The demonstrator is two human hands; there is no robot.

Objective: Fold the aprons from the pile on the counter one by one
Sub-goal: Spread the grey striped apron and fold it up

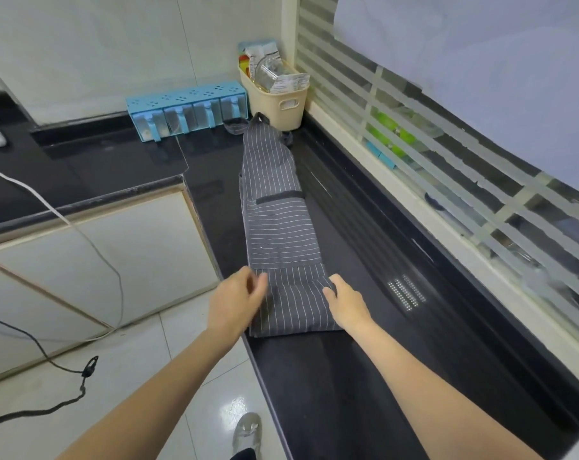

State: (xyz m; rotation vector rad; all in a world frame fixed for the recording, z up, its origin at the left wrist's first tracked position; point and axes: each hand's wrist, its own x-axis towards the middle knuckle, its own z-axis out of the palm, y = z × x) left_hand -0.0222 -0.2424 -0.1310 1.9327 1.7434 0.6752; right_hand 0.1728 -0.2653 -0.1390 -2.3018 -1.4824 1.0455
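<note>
On black polished counter (314, 376), stone-like, glossy w/ reflections: 1 apron (278, 227), dark grey woven cloth w/ thin white pinstripes, folded lengthwise into a long narrow strip running away from the person toward the far corner. Stripes run lengthwise on upper part, crosswise on a pocket-like panel mid-strip. Dark neck loop (259, 118) at far end, near end squared off, close to counter's front edge.

Left hand (238, 300): at strip's left edge near the close end, fingers loosely curled, tips on or pinching the cloth edge; motion blur, cannot tell which.
Right hand (346, 302): at strip's right edge, fingers bent, thumb and fingertips pinching a small raised fold of cloth.

Other items:
- Basket (278, 94), cream plastic, rounded rect., slot handle; holds packets and a clear bag; in far corner, just beside apron's far end.
- Spice rack (188, 109), light blue plastic, perforated top, 4 clear compartments; against tiled wall.
- Window (447, 134) w/ frosted horiz. bands, along the counter's right side.
- White cable (92, 240) and black cable (42, 353), hanging/trailing over cream cabinet fronts and glossy floor tiles.
</note>
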